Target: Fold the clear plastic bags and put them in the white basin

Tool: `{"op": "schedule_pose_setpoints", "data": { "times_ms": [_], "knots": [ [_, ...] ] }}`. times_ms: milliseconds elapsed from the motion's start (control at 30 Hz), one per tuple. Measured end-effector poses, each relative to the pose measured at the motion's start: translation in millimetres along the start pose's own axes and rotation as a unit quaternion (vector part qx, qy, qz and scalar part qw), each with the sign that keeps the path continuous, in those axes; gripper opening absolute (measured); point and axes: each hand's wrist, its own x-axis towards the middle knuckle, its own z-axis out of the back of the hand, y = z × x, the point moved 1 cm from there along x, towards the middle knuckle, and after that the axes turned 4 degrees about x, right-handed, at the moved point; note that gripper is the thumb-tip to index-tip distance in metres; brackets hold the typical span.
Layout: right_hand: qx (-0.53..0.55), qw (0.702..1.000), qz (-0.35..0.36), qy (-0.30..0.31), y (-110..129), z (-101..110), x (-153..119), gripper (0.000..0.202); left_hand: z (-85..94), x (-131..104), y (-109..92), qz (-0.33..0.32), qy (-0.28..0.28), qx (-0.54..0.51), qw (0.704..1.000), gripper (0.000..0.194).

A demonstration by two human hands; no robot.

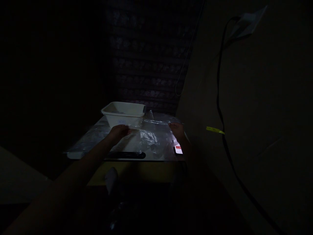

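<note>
Thin, shiny clear plastic film (148, 137) stretches between my two hands over a small white table (132, 147); whether it is a bag or a loose sheet I cannot tell. My left hand (119, 131) pinches its left side, just in front of a white plastic tub (123, 115). On the right, my right hand (177, 130) has its fingers closed on the film's other side, near a crinkled upper edge. Below the right hand, a phone (178, 149) with a lit red and white screen lies partly behind my wrist.
More clear plastic (89, 138) covers the table's left part. A dark slot (126, 155) runs along the front edge. To the right, a black cable (218, 81) with a yellow tag (214, 130) hangs on the wall. A patterned curtain (149, 65) is behind. The room is very dark.
</note>
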Motion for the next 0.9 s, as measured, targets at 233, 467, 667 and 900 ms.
{"op": "schedule_pose_setpoints", "data": {
  "times_ms": [233,467,667,900],
  "knots": [
    [0.001,1.000,0.000,0.007,4,-1,-2,0.019,-2.8,4,-4,-0.011,-0.005,-0.101,0.995,0.014],
    [0.001,1.000,0.002,0.010,13,-4,-5,0.022,-3.9,3,-1,0.011,0.003,-0.059,0.998,0.009],
    [0.005,1.000,0.019,0.013,10,-4,-5,0.022,-1.9,3,-2,0.008,-0.046,-0.066,0.997,0.012],
    [0.005,1.000,0.008,0.020,12,-4,-6,0.022,-4.2,-1,-5,0.012,0.010,-0.096,0.995,0.017]
  ]
}}
